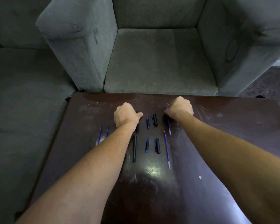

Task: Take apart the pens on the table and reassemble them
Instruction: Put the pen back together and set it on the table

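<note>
Hands | left hand [126, 115] grips black barrel [137, 128] | right hand [179, 107] grips blue refill [169, 126]

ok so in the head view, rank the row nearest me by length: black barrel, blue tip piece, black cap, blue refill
1. blue refill, clearly longest
2. black barrel
3. black cap and blue tip piece: about alike in length, so no ranking between them. The cap only looks thicker.

Home living room, folks: a grey upholstered armchair [160, 62] sits just beyond the right hand [179, 107], a matching sofa [23, 94] stretches off past the left hand [125, 116], and a scratched dark wooden coffee table [233, 113] lies under the 2 hands.
</note>
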